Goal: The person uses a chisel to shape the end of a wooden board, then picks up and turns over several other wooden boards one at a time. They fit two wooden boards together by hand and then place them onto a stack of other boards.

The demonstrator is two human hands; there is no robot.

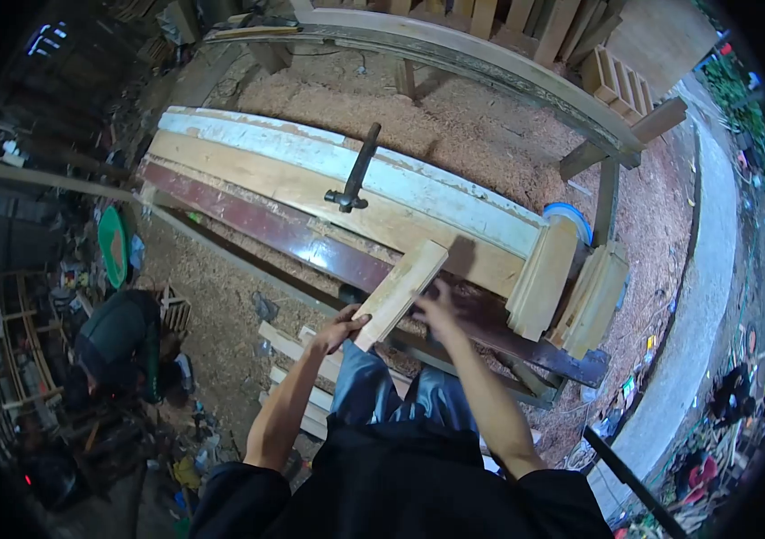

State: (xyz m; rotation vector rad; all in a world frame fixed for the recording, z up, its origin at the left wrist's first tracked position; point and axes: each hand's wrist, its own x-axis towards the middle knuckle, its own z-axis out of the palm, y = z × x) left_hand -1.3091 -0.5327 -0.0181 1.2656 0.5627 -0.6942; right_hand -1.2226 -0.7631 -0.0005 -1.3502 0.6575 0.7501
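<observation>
My left hand [341, 331] is closed around the near end of a short pale wooden board [402, 292], thumb on top. The board slants away from my lap, its far end overlapping the workbench. At the board's right edge is my right hand [437, 312], slightly blurred, its fingers apart and curving toward the wood. Beyond the board, a hammer [364, 166] lies across the bench's planks, its head toward me. The bench top has a white plank [436, 193], a bare wooden plank [302, 190] and a dark red glossy plank [266, 220].
Short moulded boards [541, 280] are stacked at the bench's right end, beside a round blue-rimmed container [568, 216]. Pale slats [306, 377] lie on the shavings-covered floor by my legs. Another person [118, 337] crouches at left near a green basin [112, 247]. A wooden frame [490, 67] stands behind.
</observation>
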